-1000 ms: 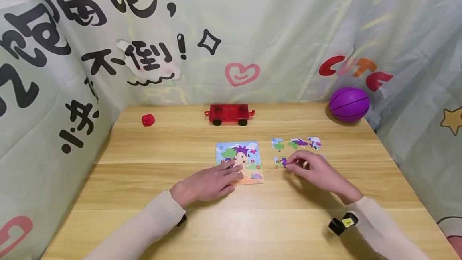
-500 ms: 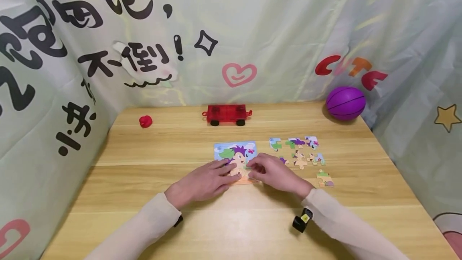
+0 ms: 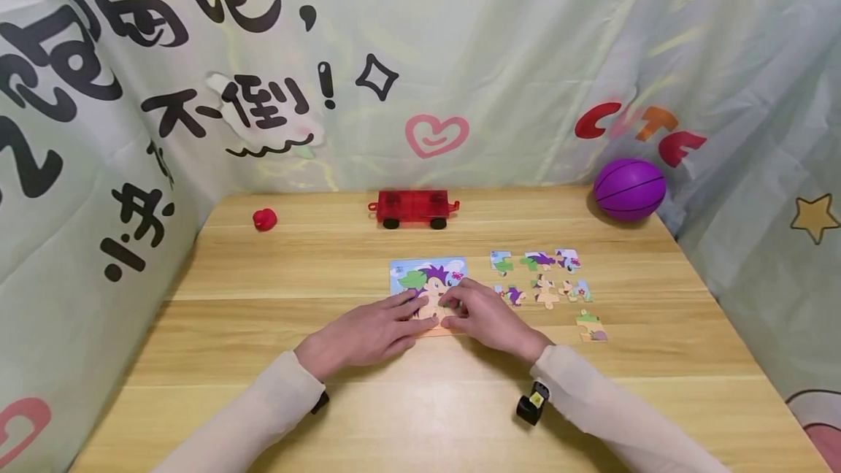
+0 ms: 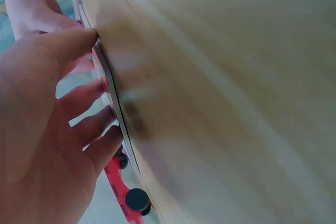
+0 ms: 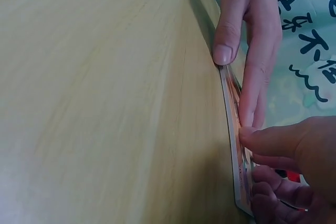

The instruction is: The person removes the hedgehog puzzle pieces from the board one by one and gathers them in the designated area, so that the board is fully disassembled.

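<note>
Hands are seen low in the centre of the head view, both on the square cardboard jigsaw board with a cartoon animal print (image 3: 430,290), which lies flat on the pale wood-grain surface (image 3: 263,327). The left hand (image 3: 368,331) is laid flat, fingers straight, pinning the board; the right hand (image 3: 482,316) is curled at the fingertips, apparently pinching a small piece, though this is hidden. The board is judged thin, light, stiff and best gripped by its edges. Loose cardboard puzzle pieces (image 3: 542,279) are scattered to the right; further back, a red translucent plastic toy wagon (image 3: 414,209) and a purple rubber ball (image 3: 629,189) are seen.
</note>
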Motion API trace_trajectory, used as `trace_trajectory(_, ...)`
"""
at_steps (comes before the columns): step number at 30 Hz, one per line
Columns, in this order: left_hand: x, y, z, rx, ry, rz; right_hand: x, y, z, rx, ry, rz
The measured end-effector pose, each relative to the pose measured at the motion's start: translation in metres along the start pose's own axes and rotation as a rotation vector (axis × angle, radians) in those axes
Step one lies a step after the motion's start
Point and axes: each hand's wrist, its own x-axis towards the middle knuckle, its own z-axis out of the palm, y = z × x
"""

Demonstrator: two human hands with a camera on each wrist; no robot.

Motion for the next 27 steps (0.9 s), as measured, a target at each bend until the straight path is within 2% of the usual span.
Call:
trace_trajectory(4,-0.007,-0.007,-0.002,-0.062,0.001,0.016,0.001,-0.002,0.001,0.000,-0.001,0.004)
trace_trajectory(12,-0.015,-0.018,-0.011,-0.075,-0.023,0.022,0.001,-0.004,-0.001,0.000,-0.005,0.026)
trace_trajectory(22,-0.015,-0.018,-0.015,-0.097,-0.083,0.014,0.004,-0.007,0.000,0.035,-0.033,0.057)
trace_trajectory(27,-0.016,-0.018,-0.016,-0.091,-0.084,0.017,0.003,-0.007,-0.002,-0.006,-0.024,0.021)
